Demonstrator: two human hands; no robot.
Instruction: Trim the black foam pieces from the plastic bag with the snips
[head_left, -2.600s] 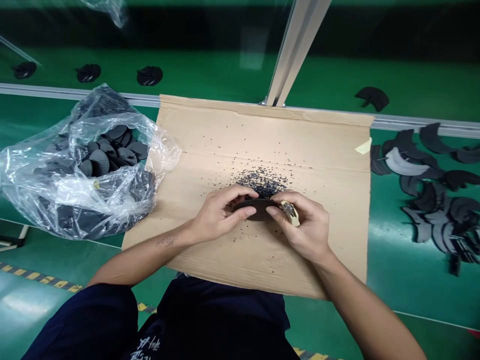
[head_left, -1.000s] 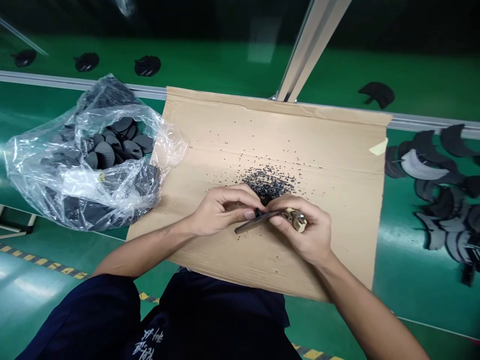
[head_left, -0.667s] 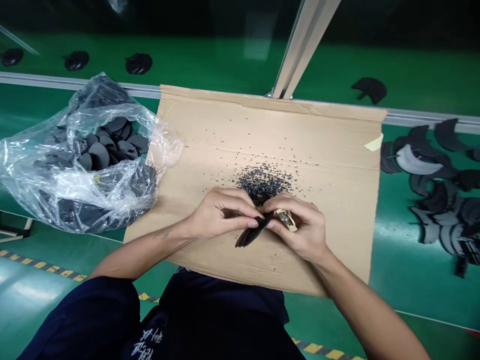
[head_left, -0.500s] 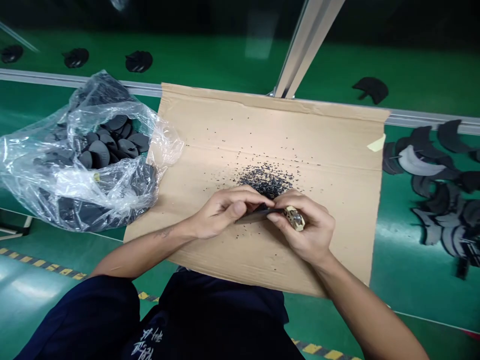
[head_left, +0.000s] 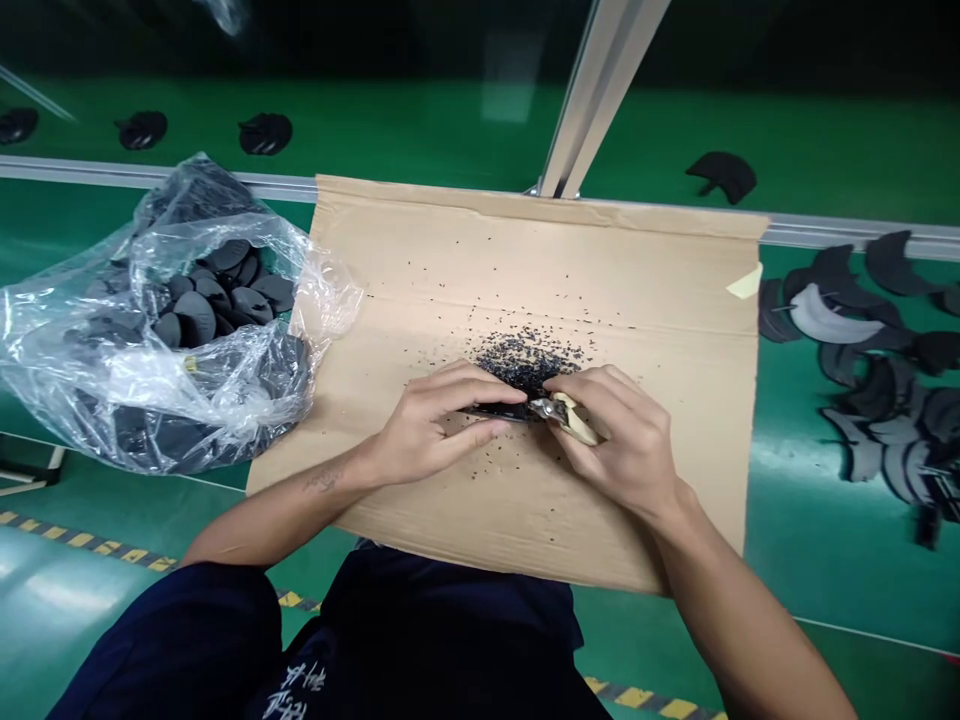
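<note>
My left hand [head_left: 431, 425] pinches a flat black disc-shaped part [head_left: 495, 411], held edge-on just above the cardboard sheet [head_left: 420, 260]. My right hand [head_left: 622, 440] is closed round a small knife with a cream handle [head_left: 574, 420]; its metal tip meets the edge of the black part. A heap of tiny black shavings [head_left: 525, 358] lies on the cardboard just beyond my fingers.
A clear plastic bag [head_left: 161, 320] full of black round parts lies at the left. A pile of black crescent pieces [head_left: 877, 370] sits on the green table at the right. A slanted metal post [head_left: 596, 90] rises behind the cardboard. Single black parts [head_left: 264, 132] rest on the far belt.
The black part has been turned in my left hand, tilting down and then back to level. My right hand with the knife stayed at the part's edge.
</note>
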